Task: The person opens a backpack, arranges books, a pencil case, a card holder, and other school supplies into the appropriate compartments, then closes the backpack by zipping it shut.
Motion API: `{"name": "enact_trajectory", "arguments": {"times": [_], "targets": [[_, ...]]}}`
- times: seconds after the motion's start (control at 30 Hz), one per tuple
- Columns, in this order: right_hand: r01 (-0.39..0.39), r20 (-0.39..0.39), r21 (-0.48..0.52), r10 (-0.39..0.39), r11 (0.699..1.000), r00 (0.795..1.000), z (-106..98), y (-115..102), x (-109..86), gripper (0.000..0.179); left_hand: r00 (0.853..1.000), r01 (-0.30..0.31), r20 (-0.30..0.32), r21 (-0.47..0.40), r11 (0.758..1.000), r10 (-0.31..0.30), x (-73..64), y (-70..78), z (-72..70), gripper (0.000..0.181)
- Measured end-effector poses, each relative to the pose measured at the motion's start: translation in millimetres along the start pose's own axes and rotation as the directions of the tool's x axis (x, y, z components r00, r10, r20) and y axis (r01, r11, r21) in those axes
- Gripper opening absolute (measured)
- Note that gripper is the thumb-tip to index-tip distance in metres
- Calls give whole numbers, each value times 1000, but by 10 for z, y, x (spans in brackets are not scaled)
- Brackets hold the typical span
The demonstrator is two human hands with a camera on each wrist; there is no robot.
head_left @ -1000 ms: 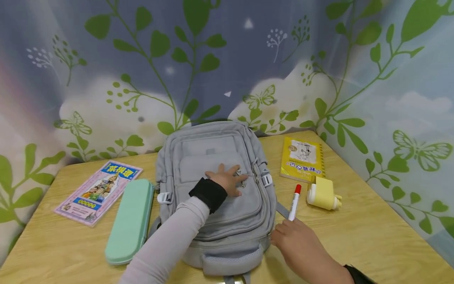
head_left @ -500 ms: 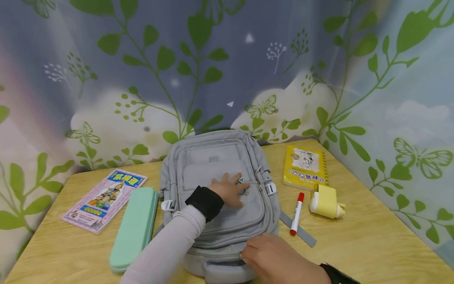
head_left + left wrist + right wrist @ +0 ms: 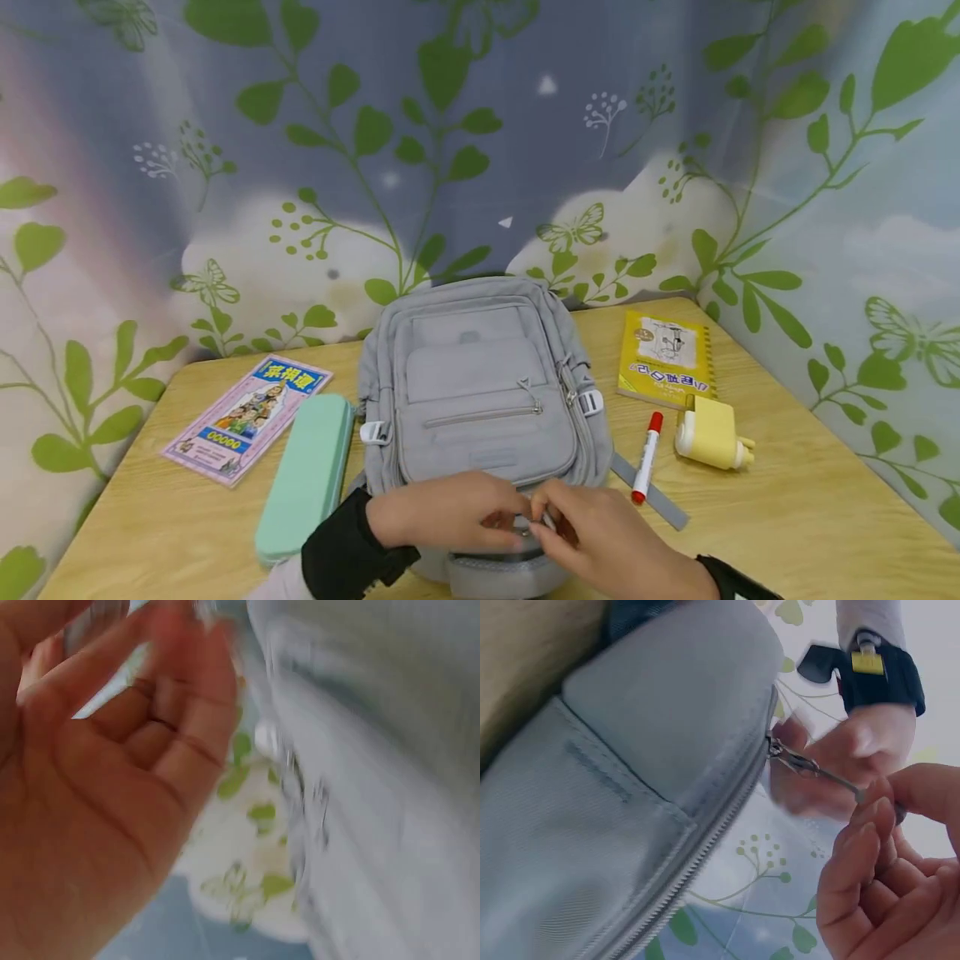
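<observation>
A grey backpack lies front side up on the wooden table, its handle end toward me. Thumb and fingers of my right hand pinch the thin cord of a metal zipper pull, drawn taut away from the bag in the right wrist view. The zipper teeth run along the backpack's end. Beside the right hand, my left hand bends its fingers loosely over the same edge, with its fingertips right by the pull. In the left wrist view its palm shows and its fingertips are blurred.
To the left lie a pink comic-style booklet and a mint-green case. On the right are a yellow spiral notebook, a yellow and white gadget and a red-capped marker across a grey strap. A patterned curtain stands behind.
My left hand has left the backpack's front and come down beside my right hand. The right hand has moved from the bag's near right corner leftward along the near edge.
</observation>
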State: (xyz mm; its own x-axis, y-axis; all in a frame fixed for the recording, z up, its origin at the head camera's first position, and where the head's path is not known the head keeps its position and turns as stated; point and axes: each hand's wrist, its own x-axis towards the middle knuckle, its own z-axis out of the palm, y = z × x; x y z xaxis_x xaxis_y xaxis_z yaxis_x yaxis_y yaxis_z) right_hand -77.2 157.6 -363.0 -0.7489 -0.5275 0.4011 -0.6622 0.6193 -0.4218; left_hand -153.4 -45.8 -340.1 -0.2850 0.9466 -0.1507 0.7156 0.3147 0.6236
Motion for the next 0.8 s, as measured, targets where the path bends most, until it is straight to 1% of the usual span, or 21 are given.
{"name": "enact_trajectory", "arguments": {"times": [0.03, 0.07, 0.13, 0.2, 0.23, 0.3, 0.33, 0.37, 0.43, 0.47, 0.5, 0.53, 0.57, 0.67, 0.77, 0.8], "targets": [[24, -6, -12, -24, 1000, 1000, -6, 4, 15, 13, 1000, -20, -11, -35, 999, 20, 1, 9, 40, 17], [44, -2, -17, -44, 999, 999, -16, 10, 29, 13, 999, -27, -22, -66, 997, 25, 1, 19, 70, 13], [80, 25, -6, -80, 997, 997, -39, 33, 56, 15, 999, -18, -51, -98, 995, 13, -6, 33, 104, 12], [105, 66, -7, -104, 994, 992, -61, 72, 80, 24, 997, 4, -80, -102, 995, -12, -30, 42, 108, 12], [103, 99, -22, -101, 994, 990, -68, 99, 89, 32, 996, 16, -89, -102, 995, -25, -48, 42, 105, 12], [132, 167, -98, -115, 986, 979, -56, 165, 109, 43, 995, 26, -94, -112, 993, -37, -94, 47, 92, 10], [170, 194, -148, -140, 974, 971, -29, 207, 119, 45, 995, 23, -95, -113, 993, -34, -120, 50, 86, 10], [210, 215, -206, -165, 956, 962, 2, 241, 129, 45, 995, 21, -96, -121, 992, -33, -145, 53, 82, 10], [287, 242, -291, -219, 913, 945, 77, 297, 147, 34, 994, 21, -105, -141, 990, -36, -188, 52, 80, 16], [321, 243, -316, -251, 893, 937, 113, 318, 153, 27, 992, 22, -117, -144, 989, -39, -209, 47, 83, 18], [342, 239, -331, -272, 880, 932, 147, 335, 156, 20, 991, 29, -129, -144, 989, -48, -228, 40, 87, 19], [348, 238, -333, -279, 876, 930, 168, 341, 159, 14, 988, 38, -141, -145, 989, -59, -248, 29, 94, 20], [340, 236, -332, -271, 880, 933, 178, 338, 159, 11, 986, 55, -145, -167, 984, -80, -270, 16, 104, 19], [306, 242, -314, -236, 898, 941, 188, 327, 160, 12, 981, 92, -152, -180, 979, -120, -374, -34, 134, 14], [283, 259, -298, -209, 912, 943, 184, 303, 161, 15, 981, 83, -158, -197, 977, -115, -539, -94, 132, 12], [275, 268, -294, -197, 916, 943, 182, 299, 159, 16, 978, 93, -165, -185, 978, -124, -606, -115, 117, 11]]}}
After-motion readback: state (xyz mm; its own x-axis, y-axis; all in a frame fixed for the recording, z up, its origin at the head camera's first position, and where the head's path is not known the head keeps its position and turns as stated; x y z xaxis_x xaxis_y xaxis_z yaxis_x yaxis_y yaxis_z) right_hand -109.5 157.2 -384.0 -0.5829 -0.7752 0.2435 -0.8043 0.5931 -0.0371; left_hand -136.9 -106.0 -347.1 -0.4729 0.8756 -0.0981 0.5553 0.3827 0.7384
